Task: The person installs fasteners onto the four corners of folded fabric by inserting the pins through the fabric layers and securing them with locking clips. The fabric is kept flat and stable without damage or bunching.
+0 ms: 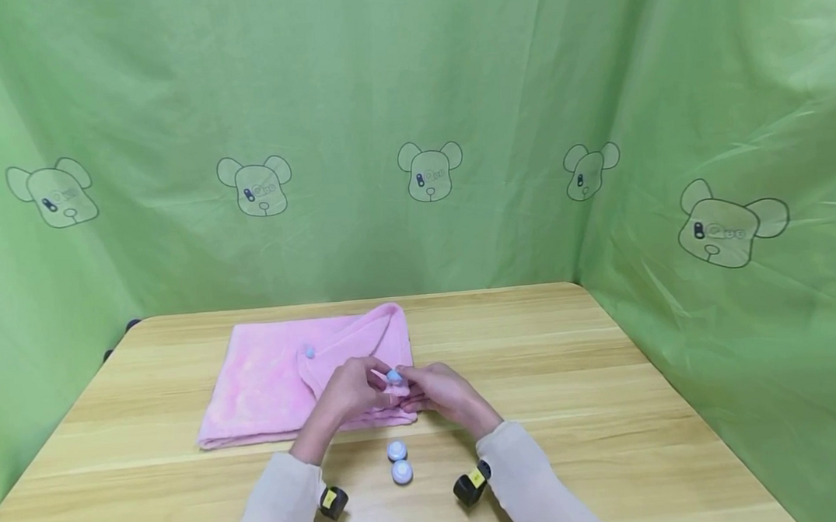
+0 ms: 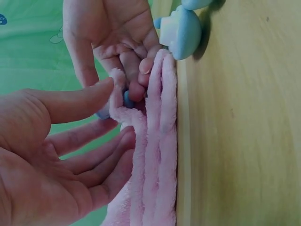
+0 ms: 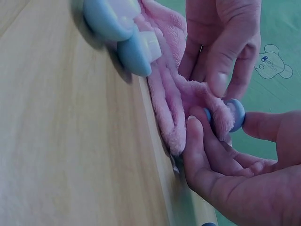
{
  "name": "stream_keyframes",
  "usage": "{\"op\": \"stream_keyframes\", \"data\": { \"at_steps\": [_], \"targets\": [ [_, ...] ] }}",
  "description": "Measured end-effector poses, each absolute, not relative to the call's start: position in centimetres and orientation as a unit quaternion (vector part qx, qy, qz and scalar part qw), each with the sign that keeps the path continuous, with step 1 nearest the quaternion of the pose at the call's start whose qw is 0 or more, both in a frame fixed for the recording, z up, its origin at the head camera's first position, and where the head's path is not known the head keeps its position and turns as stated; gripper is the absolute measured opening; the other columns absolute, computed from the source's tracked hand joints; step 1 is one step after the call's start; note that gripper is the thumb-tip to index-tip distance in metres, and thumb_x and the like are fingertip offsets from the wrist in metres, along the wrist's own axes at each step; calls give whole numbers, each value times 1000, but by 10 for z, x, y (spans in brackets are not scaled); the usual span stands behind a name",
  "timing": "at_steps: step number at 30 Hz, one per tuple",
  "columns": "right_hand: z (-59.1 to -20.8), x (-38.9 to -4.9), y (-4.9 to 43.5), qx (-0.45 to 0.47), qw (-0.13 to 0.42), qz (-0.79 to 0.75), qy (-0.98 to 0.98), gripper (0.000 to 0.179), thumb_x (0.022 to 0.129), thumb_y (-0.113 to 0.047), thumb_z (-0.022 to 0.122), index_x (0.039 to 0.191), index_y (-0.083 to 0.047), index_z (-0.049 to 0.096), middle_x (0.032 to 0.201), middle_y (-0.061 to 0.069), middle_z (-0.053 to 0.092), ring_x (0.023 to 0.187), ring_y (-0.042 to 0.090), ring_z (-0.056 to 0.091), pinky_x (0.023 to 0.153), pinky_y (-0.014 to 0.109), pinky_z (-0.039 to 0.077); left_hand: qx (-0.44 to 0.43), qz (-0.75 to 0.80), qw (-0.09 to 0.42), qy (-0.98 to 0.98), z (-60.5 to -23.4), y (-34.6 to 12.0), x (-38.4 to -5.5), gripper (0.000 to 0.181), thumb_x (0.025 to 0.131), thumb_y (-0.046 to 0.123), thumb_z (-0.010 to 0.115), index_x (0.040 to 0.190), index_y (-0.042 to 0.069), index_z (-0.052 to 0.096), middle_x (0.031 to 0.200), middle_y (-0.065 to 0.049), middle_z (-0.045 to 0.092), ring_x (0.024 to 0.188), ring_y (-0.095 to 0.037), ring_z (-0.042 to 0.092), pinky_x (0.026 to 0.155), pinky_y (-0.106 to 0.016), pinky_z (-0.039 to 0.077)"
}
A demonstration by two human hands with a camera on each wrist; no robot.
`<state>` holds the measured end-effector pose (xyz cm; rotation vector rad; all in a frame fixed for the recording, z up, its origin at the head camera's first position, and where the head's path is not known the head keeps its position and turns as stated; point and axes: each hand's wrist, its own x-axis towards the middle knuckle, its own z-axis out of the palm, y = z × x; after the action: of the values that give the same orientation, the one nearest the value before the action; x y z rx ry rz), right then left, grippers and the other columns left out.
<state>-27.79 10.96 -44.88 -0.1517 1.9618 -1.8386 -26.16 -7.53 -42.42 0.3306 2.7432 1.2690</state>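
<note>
A folded pink fleece blanket [image 1: 269, 376] lies on the wooden table, one flap folded over its top. At the blanket's near right part, my left hand [image 1: 353, 384] pinches a raised corner of the fleece between thumb and fingers. My right hand [image 1: 445, 392] grips a blue mushroom-shaped clip [image 3: 237, 115] at that corner; its round cap is on one side of the fabric, and a small blue end shows on the other, against my fingers. Another blue clip [image 1: 310, 352] sits on the flap further left.
Two loose mushroom-shaped clips, a farther one [image 1: 397, 450] and a nearer one [image 1: 402, 472], stand together on the table [image 1: 573, 441] between my forearms. Green curtains [image 1: 347, 241] printed with bear heads surround the table at the back and sides.
</note>
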Motion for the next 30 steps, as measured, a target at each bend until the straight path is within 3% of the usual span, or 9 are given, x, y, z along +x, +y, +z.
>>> {"op": "stream_keyframes", "data": {
  "at_steps": [4, 9, 11, 18, 30],
  "targets": [
    [-449, -278, 109, -50, 223, -661, 714, 45, 104, -29, 55, 110, 15, 66, 82, 5, 73, 73, 12, 67, 75, 25, 60, 117, 399, 42, 908, -426, -73, -261, 36, 73, 5, 86, 106, 2, 72, 91, -11, 76, 83, -22, 71, 80, -39, 59],
    [-449, -279, 109, -53, 229, -666, 708, 47, 107, -31, 50, 115, 13, 65, 87, 8, 74, 75, 11, 68, 75, 24, 60, 123, 395, -16, 910, -429, -74, -262, 4, 83, 9, 79, 85, 5, 78, 76, -4, 75, 68, -15, 64, 68, -31, 54],
    [-450, -279, 110, -56, 233, -668, 704, 48, 108, -32, 48, 116, 13, 64, 88, 7, 73, 75, 11, 68, 74, 24, 59, 117, 402, -36, 907, -428, -77, -264, 9, 88, 14, 77, 81, 7, 78, 73, -2, 74, 65, -14, 61, 66, -31, 51],
    [-449, -278, 110, -61, 237, -652, 718, 45, 108, -26, 45, 114, 15, 64, 88, 7, 71, 76, 12, 67, 76, 25, 59, 55, 432, -98, 895, -417, -98, -270, 12, 91, 17, 74, 93, 5, 79, 85, -7, 78, 71, -15, 66, 72, -35, 55],
    [-450, -278, 108, -59, 227, -640, 731, 41, 107, -23, 45, 110, 13, 66, 87, 6, 70, 75, 12, 66, 76, 25, 59, -50, 453, -92, 885, -417, -149, -281, 26, 95, 21, 70, 107, -2, 73, 92, -16, 78, 74, -20, 73, 77, -37, 56]
  ]
}}
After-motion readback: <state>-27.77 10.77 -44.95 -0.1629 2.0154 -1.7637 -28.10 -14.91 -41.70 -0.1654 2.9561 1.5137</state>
